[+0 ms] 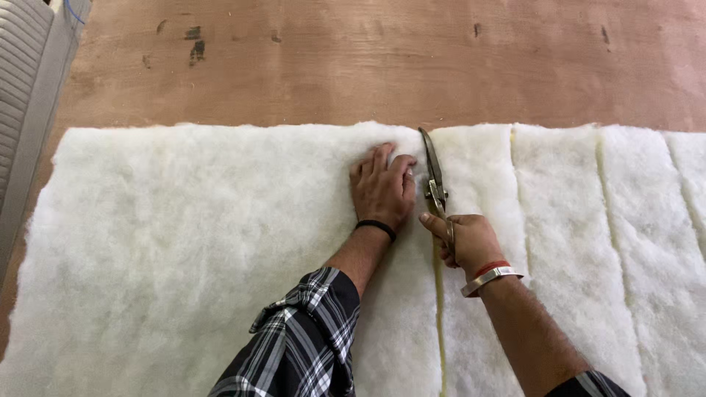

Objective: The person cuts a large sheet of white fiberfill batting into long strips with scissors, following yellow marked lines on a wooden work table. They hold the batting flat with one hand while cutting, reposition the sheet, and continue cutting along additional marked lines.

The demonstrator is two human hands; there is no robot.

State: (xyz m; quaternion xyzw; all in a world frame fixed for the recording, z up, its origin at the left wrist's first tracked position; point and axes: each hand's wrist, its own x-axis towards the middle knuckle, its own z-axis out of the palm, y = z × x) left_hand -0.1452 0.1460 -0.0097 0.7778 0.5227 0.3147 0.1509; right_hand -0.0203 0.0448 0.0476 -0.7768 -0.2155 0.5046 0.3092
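Observation:
A wide sheet of white fluffy batting (191, 242) lies on a brown wooden surface (382, 59). My left hand (382, 187) presses flat on the batting just left of a cut line, fingers spread, with a black band on the wrist. My right hand (467, 242) grips the handles of metal scissors (434, 173), whose blades point away from me and reach the batting's far edge. The cut runs from near my body up to the scissors. A metal bangle and red thread sit on my right wrist.
To the right lie several cut strips of batting (566, 220) side by side. A grey ribbed cushion panel (26, 95) stands along the left edge. Dark stains mark the wood at the far left.

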